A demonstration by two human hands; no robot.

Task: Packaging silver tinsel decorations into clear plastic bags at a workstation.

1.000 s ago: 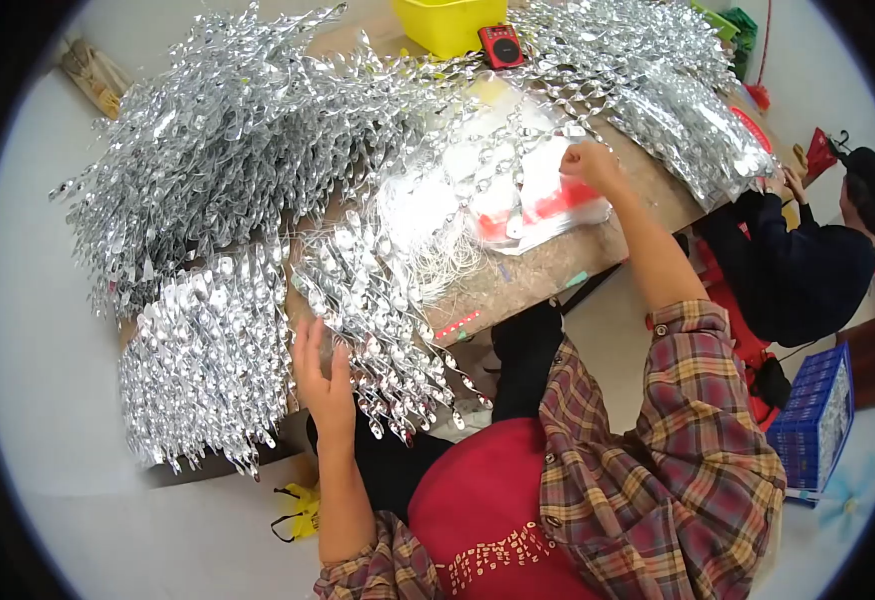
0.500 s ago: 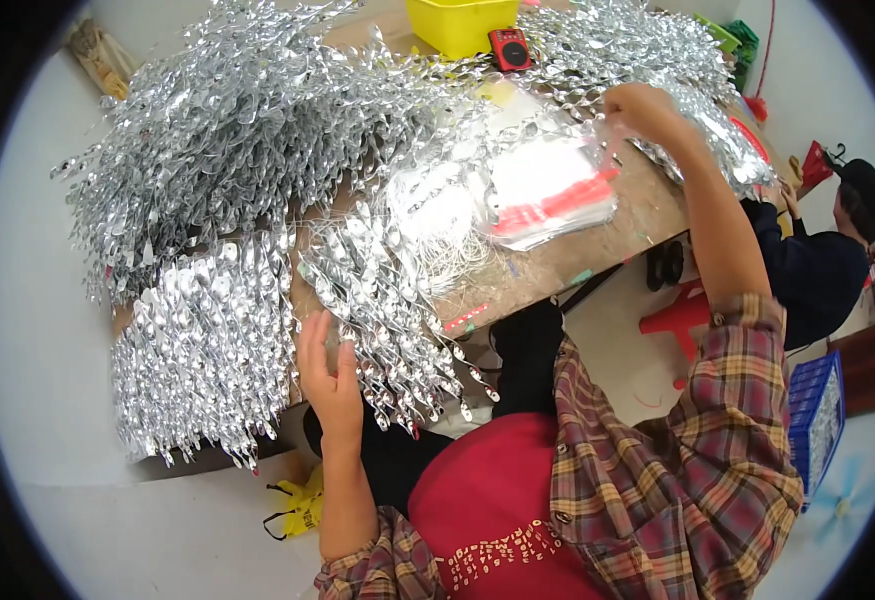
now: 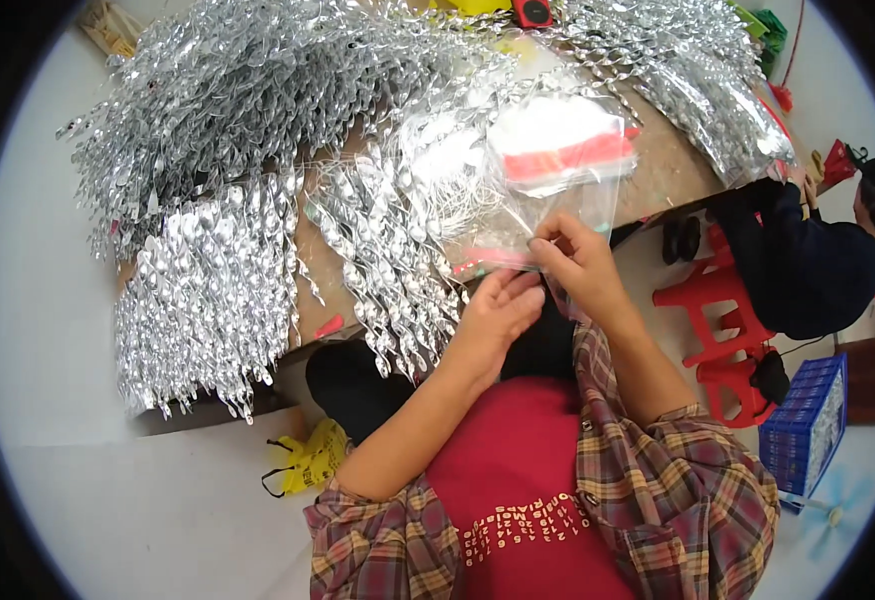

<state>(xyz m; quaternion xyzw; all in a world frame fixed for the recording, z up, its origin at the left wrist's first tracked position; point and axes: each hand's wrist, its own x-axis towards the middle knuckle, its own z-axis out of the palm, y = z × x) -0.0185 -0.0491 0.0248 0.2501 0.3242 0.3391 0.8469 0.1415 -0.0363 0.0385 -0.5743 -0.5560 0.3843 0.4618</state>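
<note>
A clear plastic bag [image 3: 596, 203] with a red strip along one edge spans the front of the table, pinched in both hands. My right hand [image 3: 586, 268] grips its near side between thumb and fingers. Close beside it, my left hand [image 3: 503, 318] has its fingers closed at the bag's red edge. Behind lies a stack of similar bags [image 3: 568, 163] with a red band. To its left, thin white strings [image 3: 461, 205] lie in a tangle, next to a bundle of twisted silver foil strands [image 3: 383, 245] hanging over the table edge.
More silver strands lie in a large heap [image 3: 248, 95], a front-left row [image 3: 213, 290] and a back-right pile [image 3: 698, 90]. A red radio [image 3: 533, 12] stands at the back. Right are a co-worker [image 3: 808, 260], red stools [image 3: 713, 310] and a blue crate [image 3: 803, 415].
My right hand has come from the back right of the table to the front edge with a bag. My left hand has left the silver strands and moved right to the bag.
</note>
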